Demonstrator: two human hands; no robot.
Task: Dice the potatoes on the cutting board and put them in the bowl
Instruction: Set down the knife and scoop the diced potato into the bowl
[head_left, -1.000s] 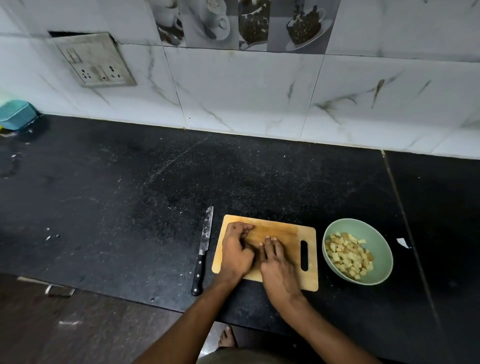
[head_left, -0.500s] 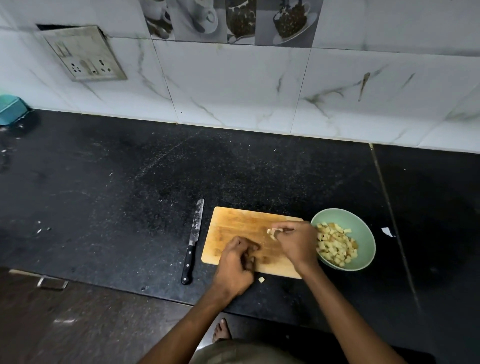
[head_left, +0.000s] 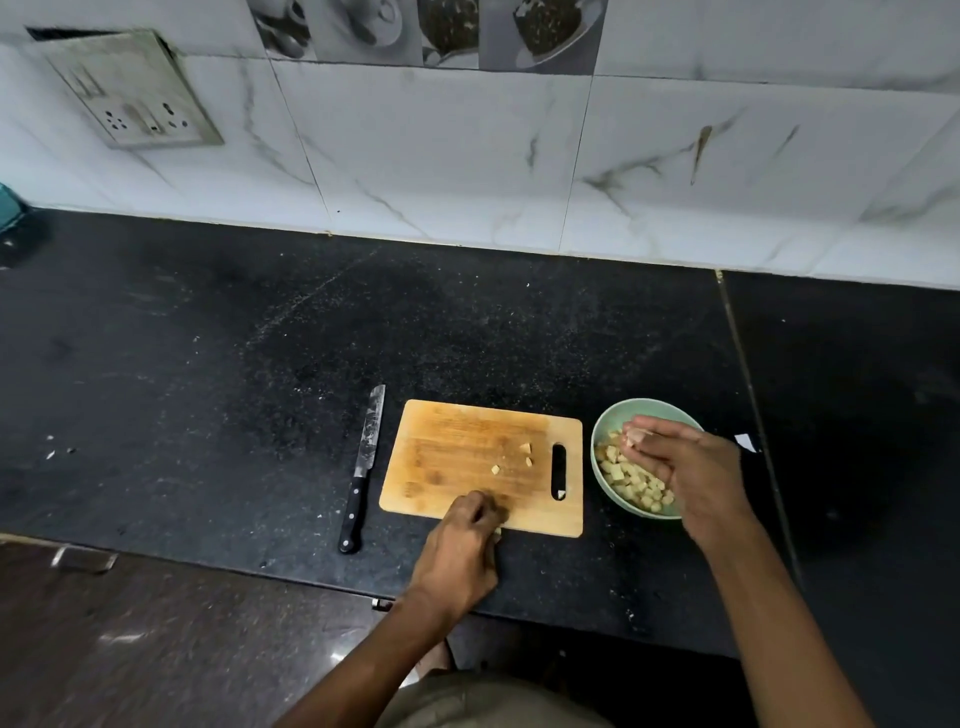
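The right hand (head_left: 685, 467) hovers over the green bowl (head_left: 605, 423), fingers loosely bunched to drop potato cubes (head_left: 631, 478); whether it holds any, one cannot tell. The left hand (head_left: 467, 540), curled, gathers strays at the cutting board (head_left: 441, 467) edge; the knife (head_left: 363, 462) lies parked on the worktop (head_left: 208, 389).

A rectangular wooden cutting board (head_left: 467, 462) with a handle slot at its 3 o'clock end is laid flat on the dark counter. Three pale potato dice (head_left: 525, 448) are left on it near the slot. At 3 o'clock, just beside the board, a green bowl (head_left: 608, 421) partly filled with potato cubes (head_left: 623, 475) is seen.
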